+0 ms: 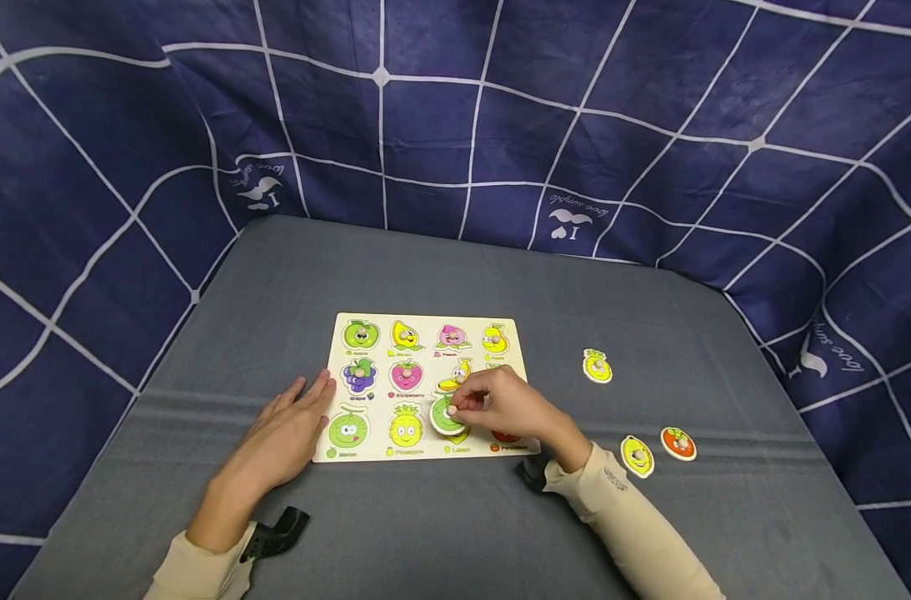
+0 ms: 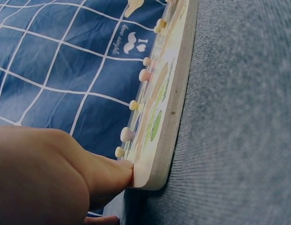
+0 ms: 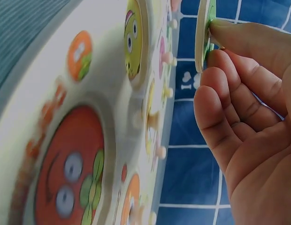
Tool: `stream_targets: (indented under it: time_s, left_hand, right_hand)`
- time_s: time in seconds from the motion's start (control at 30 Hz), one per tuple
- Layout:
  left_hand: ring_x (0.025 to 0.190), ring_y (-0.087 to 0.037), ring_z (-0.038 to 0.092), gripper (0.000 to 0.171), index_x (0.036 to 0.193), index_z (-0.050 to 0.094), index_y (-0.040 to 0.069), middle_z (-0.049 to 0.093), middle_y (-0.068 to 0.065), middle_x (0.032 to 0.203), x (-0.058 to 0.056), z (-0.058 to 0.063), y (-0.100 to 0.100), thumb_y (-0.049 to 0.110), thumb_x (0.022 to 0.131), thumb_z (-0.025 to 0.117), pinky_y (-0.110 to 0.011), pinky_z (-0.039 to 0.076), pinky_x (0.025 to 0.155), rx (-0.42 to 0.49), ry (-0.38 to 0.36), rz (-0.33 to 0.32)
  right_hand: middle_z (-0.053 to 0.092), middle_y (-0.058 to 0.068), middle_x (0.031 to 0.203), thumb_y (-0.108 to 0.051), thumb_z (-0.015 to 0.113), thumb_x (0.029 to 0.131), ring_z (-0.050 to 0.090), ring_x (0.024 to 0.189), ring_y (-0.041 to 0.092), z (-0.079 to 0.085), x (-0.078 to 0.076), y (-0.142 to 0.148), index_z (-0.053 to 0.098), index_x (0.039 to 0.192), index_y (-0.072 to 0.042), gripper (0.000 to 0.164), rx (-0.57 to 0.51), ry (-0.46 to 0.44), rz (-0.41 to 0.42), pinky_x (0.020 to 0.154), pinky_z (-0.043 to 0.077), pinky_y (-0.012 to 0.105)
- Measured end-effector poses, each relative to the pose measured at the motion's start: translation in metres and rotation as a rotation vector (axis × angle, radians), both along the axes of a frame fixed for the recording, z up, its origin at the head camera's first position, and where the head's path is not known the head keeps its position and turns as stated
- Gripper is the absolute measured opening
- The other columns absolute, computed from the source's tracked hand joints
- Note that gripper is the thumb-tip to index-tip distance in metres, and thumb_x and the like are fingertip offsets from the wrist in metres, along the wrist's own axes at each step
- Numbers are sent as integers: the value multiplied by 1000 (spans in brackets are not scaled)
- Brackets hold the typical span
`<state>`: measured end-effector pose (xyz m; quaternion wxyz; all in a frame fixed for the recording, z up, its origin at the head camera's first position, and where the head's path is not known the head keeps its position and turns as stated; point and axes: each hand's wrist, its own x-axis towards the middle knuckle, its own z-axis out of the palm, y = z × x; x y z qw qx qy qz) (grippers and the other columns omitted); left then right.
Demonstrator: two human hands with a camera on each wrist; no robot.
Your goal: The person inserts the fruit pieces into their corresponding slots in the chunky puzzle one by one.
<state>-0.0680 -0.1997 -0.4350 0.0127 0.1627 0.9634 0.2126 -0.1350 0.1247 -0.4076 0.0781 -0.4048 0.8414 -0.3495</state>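
A wooden fruit puzzle board (image 1: 380,417) lies on the grey cloth, with knobbed fruit pieces in its upper rows. My right hand (image 1: 508,404) pinches the small knob of a round green melon piece (image 1: 442,415) between thumb and fingertips. In the right wrist view, that melon piece (image 3: 200,44) is tilted and clear of the board's surface. It partly covers the printed lemon space in the head view. At the board's left edge rests my left hand (image 1: 286,429), fingers extended. The left wrist view shows a fingertip touching the board's corner (image 2: 152,176).
Right of the board lie a loose pineapple piece (image 1: 597,366), a lemon piece (image 1: 638,456) and a persimmon piece (image 1: 678,443). The printed melon space (image 1: 347,429) is at the board's lower left. Blue checked cloth (image 1: 440,108) hangs around the table.
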Motion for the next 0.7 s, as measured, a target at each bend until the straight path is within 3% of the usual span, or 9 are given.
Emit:
stream_targets:
  time_s: [0.43, 0.7]
  left_hand:
    - [134, -55, 33, 49, 143, 44, -9, 39, -25, 151, -1, -1, 0, 3, 97, 55, -71, 28, 103, -13, 7, -7]
    - [134, -55, 34, 49, 143, 45, -9, 39, -25, 151, -1, -1, 0, 3, 97, 55, -70, 28, 103, -12, 7, -10]
  right_hand:
    - [61, -12, 70, -11, 80, 82, 53, 64, -2, -2, -3, -40, 75, 81, -12, 5, -30, -62, 4, 58, 46, 18]
    - [63, -9, 70, -10, 79, 83, 53, 64, -3, -5, -5, -61, 74, 80, -10, 6, -39, -75, 49, 59, 47, 17]
